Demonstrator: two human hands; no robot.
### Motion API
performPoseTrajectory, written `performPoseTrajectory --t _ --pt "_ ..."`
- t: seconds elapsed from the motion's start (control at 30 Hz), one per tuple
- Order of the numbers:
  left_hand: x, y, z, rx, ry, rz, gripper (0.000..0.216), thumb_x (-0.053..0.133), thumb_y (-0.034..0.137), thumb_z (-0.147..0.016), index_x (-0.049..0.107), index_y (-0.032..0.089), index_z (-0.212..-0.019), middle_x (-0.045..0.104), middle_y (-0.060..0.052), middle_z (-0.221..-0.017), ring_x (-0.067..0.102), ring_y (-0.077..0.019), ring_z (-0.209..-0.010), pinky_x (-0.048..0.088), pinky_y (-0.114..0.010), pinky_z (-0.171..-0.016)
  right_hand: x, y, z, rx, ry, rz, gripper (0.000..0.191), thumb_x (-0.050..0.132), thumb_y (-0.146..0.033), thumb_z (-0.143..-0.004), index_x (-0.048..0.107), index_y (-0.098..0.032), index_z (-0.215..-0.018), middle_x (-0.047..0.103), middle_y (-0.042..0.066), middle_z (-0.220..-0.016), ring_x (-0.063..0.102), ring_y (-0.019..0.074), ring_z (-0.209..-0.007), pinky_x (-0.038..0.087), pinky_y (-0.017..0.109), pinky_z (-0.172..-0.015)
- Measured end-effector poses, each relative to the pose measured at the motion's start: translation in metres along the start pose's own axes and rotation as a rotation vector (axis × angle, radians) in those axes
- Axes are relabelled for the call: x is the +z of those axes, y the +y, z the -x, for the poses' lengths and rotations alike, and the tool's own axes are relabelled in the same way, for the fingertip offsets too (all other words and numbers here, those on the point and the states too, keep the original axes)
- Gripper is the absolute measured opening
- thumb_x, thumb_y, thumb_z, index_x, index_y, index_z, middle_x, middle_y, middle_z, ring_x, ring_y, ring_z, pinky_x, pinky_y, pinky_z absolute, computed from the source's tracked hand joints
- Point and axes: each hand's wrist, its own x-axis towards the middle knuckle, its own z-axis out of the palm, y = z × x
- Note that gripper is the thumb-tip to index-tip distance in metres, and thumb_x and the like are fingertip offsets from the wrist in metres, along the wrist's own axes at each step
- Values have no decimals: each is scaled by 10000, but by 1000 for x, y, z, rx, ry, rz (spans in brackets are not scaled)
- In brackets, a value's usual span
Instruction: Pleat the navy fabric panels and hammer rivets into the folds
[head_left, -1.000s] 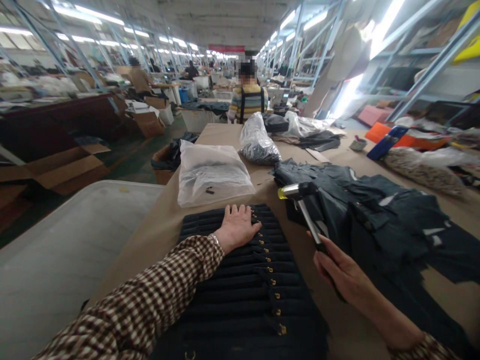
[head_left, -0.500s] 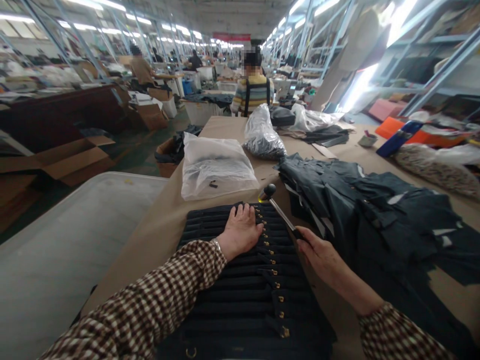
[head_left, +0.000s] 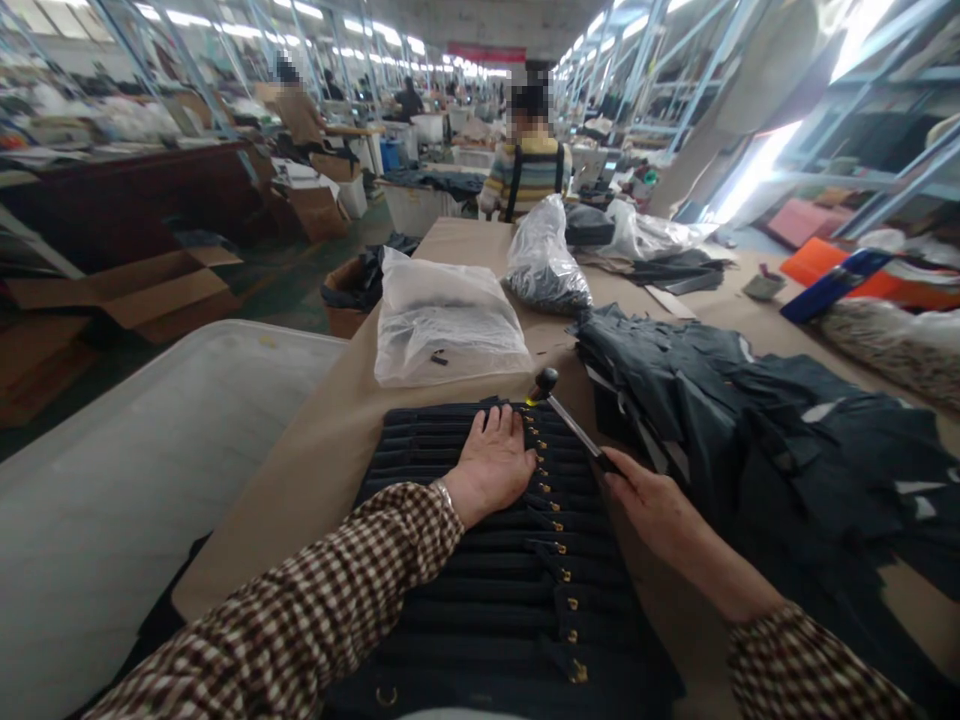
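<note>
My left hand [head_left: 495, 462] lies flat, fingers together, on a fanned stack of dark fabric pieces [head_left: 480, 560] that carry a row of small brass studs [head_left: 559, 548] along their right side. My right hand [head_left: 649, 500] grips the handle of a small hammer [head_left: 566, 418]. The hammer's dark head with a yellow tip rests down at the far end of the stud row, just right of my left fingertips. Both sleeves are brown-and-white checked.
A heap of dark garment pieces [head_left: 757, 420] fills the table's right side. Clear plastic bags [head_left: 442, 320] and a fuller bag [head_left: 544, 265] lie beyond the stack. A large white bin [head_left: 112, 480] stands left of the brown table [head_left: 315, 470]. A person in a striped top [head_left: 529, 175] stands at the far end.
The hammer swung down from a raised position on the right to the far end of the stud row. My left hand stayed flat on the stack.
</note>
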Motion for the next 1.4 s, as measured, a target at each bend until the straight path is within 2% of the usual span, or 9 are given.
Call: performPoseTrajectory --t 0.13,0.37,0.53,0.7,0.8,0.97,1.13,1.3,1.4 --pt "1 0 2 13 30 12 639 274 433 -930 370 20 -1407 340 -201 -1485 280 -333 -1373 169 -475 -1134 1 -6 0 -43 144 8 479 361 -343 -932 474 -162 -1361 696 118 -1084 677 248 -958 545 357 -817" --pt "0 0 -1 -14 13 13 630 287 452 -921 376 63 -1409 354 -178 -1484 293 -321 -1367 180 -464 -1126 7 9 0 -68 -6 84 431 369 -313 -937 510 -164 -1316 665 127 -1170 645 258 -1057 500 389 -938" --pt "0 0 2 22 58 -1 632 291 445 -927 388 29 -1393 365 -203 -1469 312 -324 -1352 190 -458 -1123 5 -2 21 -86 160 51 483 349 -328 -957 408 -145 -1400 616 125 -1258 621 228 -1106 503 342 -941" --pt "-2 1 2 12 63 -22 617 310 433 -929 388 28 -1388 380 -203 -1457 331 -322 -1340 217 -466 -1112 19 11 27 -129 111 154 435 381 -283 -927 509 -143 -1318 660 140 -1179 690 239 -941 554 331 -822" --pt "-3 2 2 6 48 -36 612 309 432 -932 392 28 -1385 387 -201 -1453 340 -319 -1336 229 -467 -1108 16 15 28 -102 92 163 422 384 -278 -929 523 -145 -1304 705 133 -1067 711 230 -804 569 308 -700" --pt "-3 1 1 22 59 -49 620 307 429 -933 389 15 -1386 381 -210 -1456 338 -326 -1337 232 -468 -1108 13 6 47 -109 209 114 466 356 -307 -957 413 -144 -1390 664 138 -1170 685 216 -958 560 304 -791" --pt "-4 1 1 4 13 -32 612 332 424 -925 387 37 -1396 362 -189 -1476 328 -312 -1351 229 -461 -1116 17 6 50 -114 48 178 425 385 -235 -917 516 -151 -1312 708 131 -1062 709 214 -718 564 289 -632" --pt "-3 1 2 15 33 -49 607 325 405 -927 380 26 -1398 361 -196 -1474 327 -312 -1353 223 -458 -1117 13 11 59 -77 185 134 459 368 -323 -952 439 -135 -1365 701 141 -1066 705 215 -825 558 287 -693" --pt "-2 -1 1 33 27 -62 615 290 404 -937 367 14 -1406 346 -208 -1479 315 -327 -1359 217 -471 -1116 20 15 70 -40 118 118 467 316 -323 -971 397 -136 -1391 682 148 -1117 694 219 -906 552 304 -738"
